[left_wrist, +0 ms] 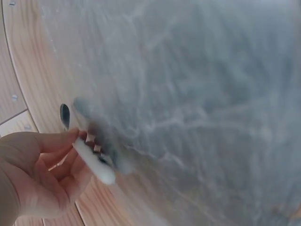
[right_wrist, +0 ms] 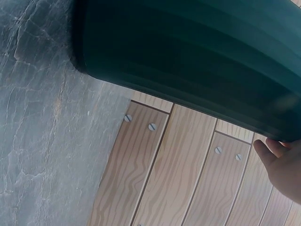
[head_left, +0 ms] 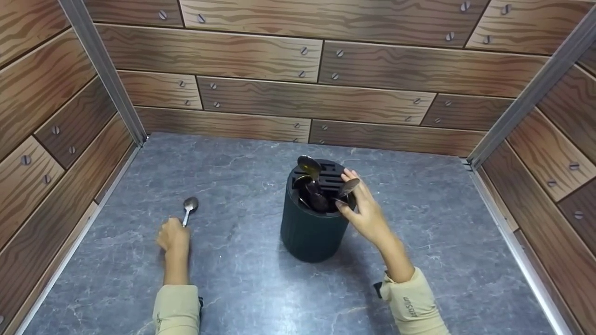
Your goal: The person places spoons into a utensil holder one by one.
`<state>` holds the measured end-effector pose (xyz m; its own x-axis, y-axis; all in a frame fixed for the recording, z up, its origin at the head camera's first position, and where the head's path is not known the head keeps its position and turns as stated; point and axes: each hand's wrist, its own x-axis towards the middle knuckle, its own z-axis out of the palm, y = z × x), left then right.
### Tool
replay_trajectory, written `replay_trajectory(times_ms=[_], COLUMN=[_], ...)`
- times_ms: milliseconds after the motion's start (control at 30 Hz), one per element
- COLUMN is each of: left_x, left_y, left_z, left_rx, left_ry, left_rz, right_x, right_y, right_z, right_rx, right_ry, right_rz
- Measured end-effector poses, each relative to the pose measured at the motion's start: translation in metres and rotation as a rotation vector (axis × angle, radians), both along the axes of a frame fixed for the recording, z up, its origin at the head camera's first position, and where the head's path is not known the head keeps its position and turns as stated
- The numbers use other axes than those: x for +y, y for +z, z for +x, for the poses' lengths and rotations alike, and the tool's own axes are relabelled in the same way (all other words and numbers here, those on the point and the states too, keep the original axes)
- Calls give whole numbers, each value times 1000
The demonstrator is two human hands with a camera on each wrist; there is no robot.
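My left hand [head_left: 173, 235] pinches a spoon [head_left: 190, 204] by its pale handle, near the left side of the table. In the left wrist view that white handle [left_wrist: 96, 164] lies between thumb and fingers, with the spoon's dark bowl past the fingertips. My right hand [head_left: 368, 216] touches the right rim of a dark green utensil holder [head_left: 314, 237], its fingers extended and thumb apart. Beside its thumb, a spoon bowl [head_left: 348, 187] sticks up. Another spoon [head_left: 309, 165] and several dark utensils stand in the holder's left part. The right wrist view shows fingertips against the holder's side [right_wrist: 188, 61].
The holder's slotted black top [head_left: 329, 173] faces up. It stands on a grey marbled table [head_left: 242, 195], right of centre. Wood-patterned panels [head_left: 260, 95] form walls at the back and both sides, with metal corner posts [head_left: 104, 70].
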<state>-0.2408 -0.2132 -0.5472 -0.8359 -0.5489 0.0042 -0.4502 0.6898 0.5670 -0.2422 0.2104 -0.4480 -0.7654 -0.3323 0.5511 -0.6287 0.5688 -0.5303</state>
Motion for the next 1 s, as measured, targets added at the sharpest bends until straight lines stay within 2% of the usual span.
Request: replay_trajectory(times_ms=[233, 467, 667, 1000], left_x=[5, 15, 28, 48], left_y=[10, 23, 35, 48], left_z=[3, 5, 6, 10], left_rx=[-4, -11, 48, 155], left_ry=[-42, -84, -82, -139], left_rz=[23, 41, 86, 147], right_x=[0, 0, 0, 0], right_y=[-1, -1, 0, 0], right_z=[0, 2, 0, 0], right_rx=[-5, -48, -22, 5], right_ry=[-3, -15, -6, -2], right_rz=[-2, 5, 0, -1])
